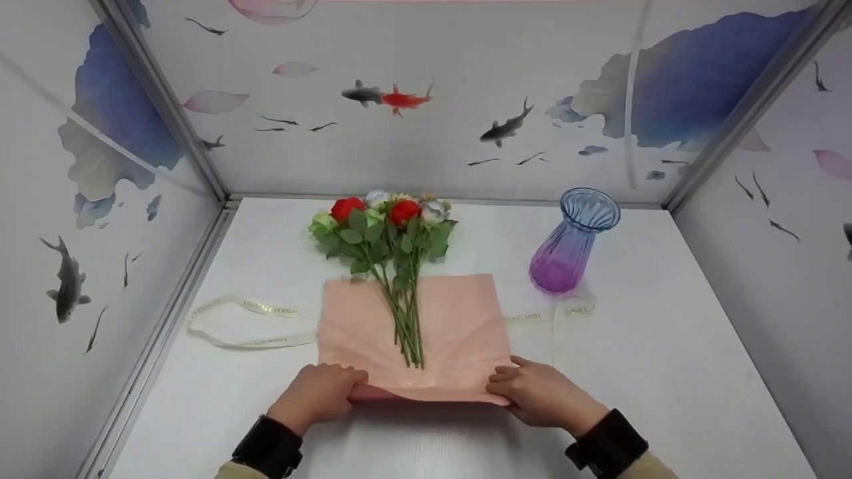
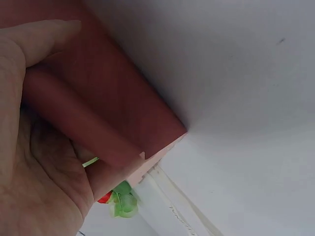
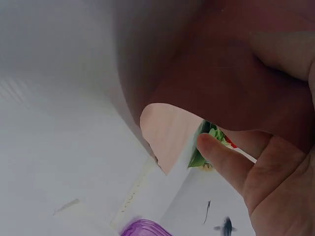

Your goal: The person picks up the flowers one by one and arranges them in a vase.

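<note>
A sheet of pink wrapping paper [image 1: 466, 319] lies on the white table, its near edge lifted and curling over. My left hand [image 1: 326, 392] grips that edge at the near left corner; in the left wrist view the thumb and fingers pinch the rolled paper [image 2: 83, 118]. At the near right corner my right hand [image 1: 539, 392] pinches the edge too, with paper between thumb and fingers in the right wrist view. A bouquet of artificial flowers [image 1: 386, 229], red, white and green, rests on the paper with stems [image 1: 409, 326] toward me and blooms beyond the far edge.
A cream ribbon [image 1: 266, 342] with gold lettering runs beneath the paper and comes out on both sides. To the back right stands a blue-to-purple glass vase [image 1: 562, 256], appearing tilted. Printed panels [image 1: 426, 146] enclose the table on three sides.
</note>
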A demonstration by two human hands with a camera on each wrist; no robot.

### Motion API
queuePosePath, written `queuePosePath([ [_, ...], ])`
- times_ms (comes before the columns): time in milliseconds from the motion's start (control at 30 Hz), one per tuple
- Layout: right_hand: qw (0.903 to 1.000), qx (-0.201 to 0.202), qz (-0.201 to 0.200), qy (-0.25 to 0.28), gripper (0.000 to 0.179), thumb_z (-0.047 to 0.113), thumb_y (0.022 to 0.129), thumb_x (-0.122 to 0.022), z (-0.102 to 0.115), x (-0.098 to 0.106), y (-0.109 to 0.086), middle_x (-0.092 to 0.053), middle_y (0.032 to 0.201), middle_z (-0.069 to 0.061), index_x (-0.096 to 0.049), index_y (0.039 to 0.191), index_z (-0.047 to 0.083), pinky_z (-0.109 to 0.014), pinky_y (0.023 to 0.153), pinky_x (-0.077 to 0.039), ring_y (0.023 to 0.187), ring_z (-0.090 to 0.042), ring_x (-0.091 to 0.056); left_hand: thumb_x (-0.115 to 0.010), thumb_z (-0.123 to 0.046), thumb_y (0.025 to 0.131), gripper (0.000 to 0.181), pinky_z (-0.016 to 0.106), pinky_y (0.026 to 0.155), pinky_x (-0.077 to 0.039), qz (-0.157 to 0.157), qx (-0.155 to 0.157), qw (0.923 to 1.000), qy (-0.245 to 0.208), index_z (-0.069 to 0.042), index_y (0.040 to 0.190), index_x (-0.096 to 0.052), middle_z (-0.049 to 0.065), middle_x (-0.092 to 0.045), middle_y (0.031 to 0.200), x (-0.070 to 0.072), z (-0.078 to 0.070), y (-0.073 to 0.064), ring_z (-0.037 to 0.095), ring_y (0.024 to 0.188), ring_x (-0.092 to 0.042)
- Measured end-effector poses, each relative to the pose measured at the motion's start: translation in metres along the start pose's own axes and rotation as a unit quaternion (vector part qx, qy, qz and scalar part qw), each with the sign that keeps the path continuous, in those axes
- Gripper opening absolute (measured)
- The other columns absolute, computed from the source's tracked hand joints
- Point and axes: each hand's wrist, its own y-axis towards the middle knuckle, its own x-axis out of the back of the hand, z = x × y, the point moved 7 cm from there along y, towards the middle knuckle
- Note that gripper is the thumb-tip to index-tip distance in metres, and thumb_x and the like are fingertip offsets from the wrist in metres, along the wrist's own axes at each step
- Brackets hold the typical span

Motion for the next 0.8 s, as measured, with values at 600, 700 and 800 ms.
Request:
queuePosePath([
  [600,0.9986,-0.008,0.052,0.001,0.044,-0.003,0.078,-0.079,0.007,-0.038,-0.002,-0.070,0.114,0.001,-0.069,0.115,0.017,-0.055,0.092,-0.056,0.111,-0.021,-0.063,-0.076,-0.013,0.074,0.021,0.051,0.056,-0.045,0.020,0.057,0.9982,0.007,-0.012,0.085,-0.058,0.006,-0.061,0.089,-0.006,0.013,-0.001,0.030,0.064,-0.056],
  [700,0.9981,-0.022,0.057,0.004,0.032,0.003,0.088,-0.073,0.006,-0.043,-0.001,-0.069,0.123,-0.006,-0.066,0.116,0.016,-0.056,0.094,-0.055,0.117,-0.027,-0.064,-0.073,-0.010,0.073,0.020,0.053,0.057,-0.046,0.020,0.065,0.9977,0.004,-0.011,0.087,-0.058,0.007,-0.062,0.093,-0.005,0.015,-0.002,0.032,0.066,-0.058],
  [800,0.9975,-0.042,0.056,-0.003,0.020,0.010,0.098,-0.065,0.002,-0.048,-0.001,-0.068,0.130,-0.012,-0.065,0.117,0.015,-0.055,0.097,-0.053,0.123,-0.032,-0.064,-0.072,-0.009,0.073,0.022,0.053,0.057,-0.046,0.022,0.071,0.9972,-0.004,-0.010,0.090,-0.058,0.009,-0.062,0.098,-0.004,0.016,-0.003,0.032,0.066,-0.057],
])
